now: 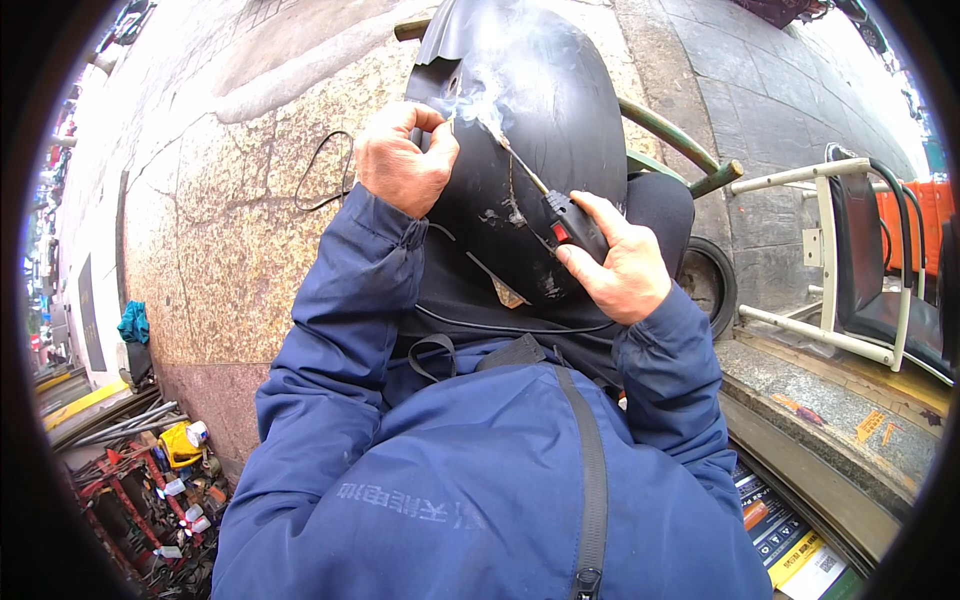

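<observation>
A large curved black plastic panel lies across my lap, scuffed and marked by a rough, light seam. My right hand is wrapped round the dark handle of a soldering iron with a red switch. Its metal shaft points up and left, and the tip touches or nearly touches the panel. White smoke rises around the tip. At the panel's left edge my left hand is closed in a pinch; a small thin piece shows at the fingertips, too small to name. Under the fingers, part of the panel's edge is hidden.
Green rails of a support extend beyond the panel. A tyre lies right of my knee, beside a pale metal-framed chair. Tools and parts crowd a red rack at lower left. A thin black cord curves on the paving.
</observation>
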A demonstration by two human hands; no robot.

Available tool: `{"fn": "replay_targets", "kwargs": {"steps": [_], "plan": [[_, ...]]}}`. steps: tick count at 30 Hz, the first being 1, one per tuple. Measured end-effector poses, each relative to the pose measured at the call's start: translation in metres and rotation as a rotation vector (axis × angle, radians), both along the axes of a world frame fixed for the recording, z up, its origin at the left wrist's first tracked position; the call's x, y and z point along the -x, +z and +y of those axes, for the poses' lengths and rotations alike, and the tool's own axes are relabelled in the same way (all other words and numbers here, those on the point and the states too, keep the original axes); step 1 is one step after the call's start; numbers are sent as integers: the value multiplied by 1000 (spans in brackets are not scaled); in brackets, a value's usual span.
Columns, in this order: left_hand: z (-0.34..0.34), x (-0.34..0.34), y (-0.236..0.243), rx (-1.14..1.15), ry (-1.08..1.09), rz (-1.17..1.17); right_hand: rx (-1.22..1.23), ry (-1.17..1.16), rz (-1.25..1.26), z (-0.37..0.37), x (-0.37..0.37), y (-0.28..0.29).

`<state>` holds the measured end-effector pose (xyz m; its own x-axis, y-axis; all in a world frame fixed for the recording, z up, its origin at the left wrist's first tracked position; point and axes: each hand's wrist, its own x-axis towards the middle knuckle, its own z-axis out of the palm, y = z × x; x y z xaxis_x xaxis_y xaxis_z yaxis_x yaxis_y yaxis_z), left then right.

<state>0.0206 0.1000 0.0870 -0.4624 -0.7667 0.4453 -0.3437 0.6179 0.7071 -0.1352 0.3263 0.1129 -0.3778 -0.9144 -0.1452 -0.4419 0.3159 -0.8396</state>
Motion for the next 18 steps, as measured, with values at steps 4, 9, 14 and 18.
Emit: {"fn": "replay_targets", "kwargs": {"steps": [4,9,14,18], "plan": [[-1,3,-2,10,-5,89,-7,9,6,0,-1,2],[-1,2,-2,-2,0,73,-4,-5,2,1,0,2],[0,2,-2,-8,1,71,-9,-3,6,0,-1,1],[-1,2,-2,1,1,76,-13,8,15,1,-1,2]]}}
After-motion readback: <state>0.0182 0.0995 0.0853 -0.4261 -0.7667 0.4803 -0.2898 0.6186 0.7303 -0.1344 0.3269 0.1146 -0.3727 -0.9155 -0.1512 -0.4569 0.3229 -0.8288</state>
